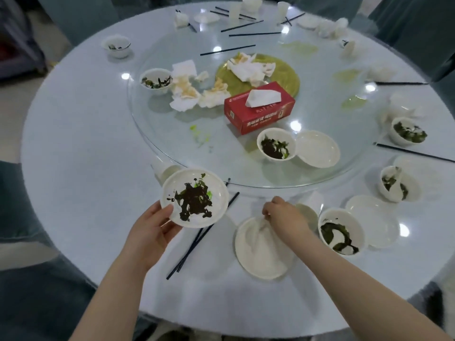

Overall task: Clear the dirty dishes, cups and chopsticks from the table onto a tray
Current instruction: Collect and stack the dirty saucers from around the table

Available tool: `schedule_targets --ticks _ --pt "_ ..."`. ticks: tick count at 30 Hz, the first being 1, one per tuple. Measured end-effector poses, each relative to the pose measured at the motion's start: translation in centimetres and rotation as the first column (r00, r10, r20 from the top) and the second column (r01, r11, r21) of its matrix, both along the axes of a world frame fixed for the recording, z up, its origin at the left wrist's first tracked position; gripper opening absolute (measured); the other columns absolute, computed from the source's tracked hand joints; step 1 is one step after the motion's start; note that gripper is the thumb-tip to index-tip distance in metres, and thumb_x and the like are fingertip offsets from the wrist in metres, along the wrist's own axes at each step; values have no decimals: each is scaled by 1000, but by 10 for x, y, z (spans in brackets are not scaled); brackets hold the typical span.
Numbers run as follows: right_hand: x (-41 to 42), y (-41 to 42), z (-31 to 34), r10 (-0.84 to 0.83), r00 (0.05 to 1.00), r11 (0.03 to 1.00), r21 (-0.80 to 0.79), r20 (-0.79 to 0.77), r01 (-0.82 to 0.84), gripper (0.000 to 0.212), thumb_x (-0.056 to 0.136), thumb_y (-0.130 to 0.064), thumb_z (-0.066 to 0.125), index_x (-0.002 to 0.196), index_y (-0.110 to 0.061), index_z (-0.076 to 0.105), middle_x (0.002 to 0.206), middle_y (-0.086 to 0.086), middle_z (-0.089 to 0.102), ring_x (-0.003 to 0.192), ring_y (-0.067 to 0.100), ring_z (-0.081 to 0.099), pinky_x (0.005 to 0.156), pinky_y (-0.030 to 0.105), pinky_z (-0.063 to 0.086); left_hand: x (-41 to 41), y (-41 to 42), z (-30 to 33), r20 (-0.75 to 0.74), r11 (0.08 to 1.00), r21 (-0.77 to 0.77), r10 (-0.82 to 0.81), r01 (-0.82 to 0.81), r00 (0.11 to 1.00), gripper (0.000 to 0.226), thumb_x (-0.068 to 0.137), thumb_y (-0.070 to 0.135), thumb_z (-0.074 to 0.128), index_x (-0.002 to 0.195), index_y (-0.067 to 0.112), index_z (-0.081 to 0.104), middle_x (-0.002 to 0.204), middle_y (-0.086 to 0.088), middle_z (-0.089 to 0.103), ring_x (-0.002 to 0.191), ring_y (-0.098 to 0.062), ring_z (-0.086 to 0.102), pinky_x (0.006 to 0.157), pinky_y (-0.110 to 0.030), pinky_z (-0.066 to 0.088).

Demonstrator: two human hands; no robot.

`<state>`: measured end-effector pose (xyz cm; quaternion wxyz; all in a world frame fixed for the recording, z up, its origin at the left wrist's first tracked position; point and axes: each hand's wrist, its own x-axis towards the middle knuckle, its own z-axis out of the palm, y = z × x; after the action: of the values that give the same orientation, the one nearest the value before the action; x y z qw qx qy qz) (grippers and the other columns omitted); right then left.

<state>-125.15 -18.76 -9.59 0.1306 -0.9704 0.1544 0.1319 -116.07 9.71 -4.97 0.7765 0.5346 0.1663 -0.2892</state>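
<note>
Clearly the step in hand is gathering the near dishes into a stack. The left hand (151,230), lower left of centre in the frame, grips the smeared plate (195,197) by its near rim, thumb on top and fingers curled beneath, holding it clear of the counter (81,148). The right hand (283,215) reaches to the far rim of the white plate (263,249) at lower centre, its fingers bunched in a pinch on something pale at that edge; what exactly, I cannot tell.

To do this well, keep the smeared plate level so the dark residue stays put, then set it squarely onto the white plate instead of carrying each alone. The black chopsticks (197,242) lie between the two plates, partly under the lifted one; collect them afterwards. The dirty bowl (341,231) just right of the hand can top the stack. No tray is in view.
</note>
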Motion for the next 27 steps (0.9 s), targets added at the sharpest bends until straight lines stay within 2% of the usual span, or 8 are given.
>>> schedule_targets --ticks 3,6,10,13,17,19,23,27 --pt "6 -5 0 -120 989 987 116 88 109 19 96 -23 52 103 -12 66 100 7 56 89 27 58 69 32 41 -6 1 -3 -13 998 14 54 -54 998 20 93 8 54 108 12 67 100 -7 75 83 -17 73 64 -23 57" --pt "11 -7 -6 -168 985 977 140 50 160 20 96 -19 50 101 -11 67 100 9 55 92 29 58 68 31 39 -9 4 -4 -18 998 26 65 -64 998 19 93 8 55 106 12 68 100 -7 75 82 -17 73 64 -23 57" --pt "4 1 -12 -198 978 967 177 67 184 28 95 -14 51 121 -12 61 114 11 54 101 30 57 78 31 40 -10 9 -5 -12 998 21 52 -51 999 19 93 9 55 106 13 68 100 -7 74 82 -17 73 64 -23 57" --pt "-14 8 -13 -207 970 973 131 126 190 36 89 -8 54 125 -11 55 118 11 50 103 30 54 82 33 41 -8 12 -3 -14 999 11 30 -30 999 20 93 9 55 107 13 68 100 -7 74 83 -17 73 64 -23 57" --pt "-42 20 -17 -269 962 963 4 46 269 35 88 -15 54 123 -12 49 118 10 51 106 30 51 81 34 41 -4 16 0 -15 999 -7 -31 31 999 19 93 8 54 107 11 68 100 -6 75 84 -17 73 64 -23 57" --pt "-51 28 -18 -331 943 944 10 34 331 36 88 -13 55 123 -14 47 115 9 52 104 29 53 77 35 41 -2 20 3 -14 998 -18 -68 68 998 19 94 8 54 108 10 67 100 -7 75 84 -17 73 64 -23 57" --pt "-61 38 -12 -601 799 774 246 0 583 33 83 -13 64 114 -15 53 104 4 58 87 20 54 70 29 39 5 28 12 8 992 -20 -127 127 992 18 94 8 53 108 10 66 98 -6 75 81 -16 73 64 -23 57" --pt "-69 43 -2 -718 696 644 388 6 660 18 80 -16 68 97 -16 65 87 -4 63 83 16 59 73 27 45 11 31 18 33 981 -37 -189 191 981 21 95 8 53 111 9 65 102 -8 74 85 -17 73 65 -23 57"
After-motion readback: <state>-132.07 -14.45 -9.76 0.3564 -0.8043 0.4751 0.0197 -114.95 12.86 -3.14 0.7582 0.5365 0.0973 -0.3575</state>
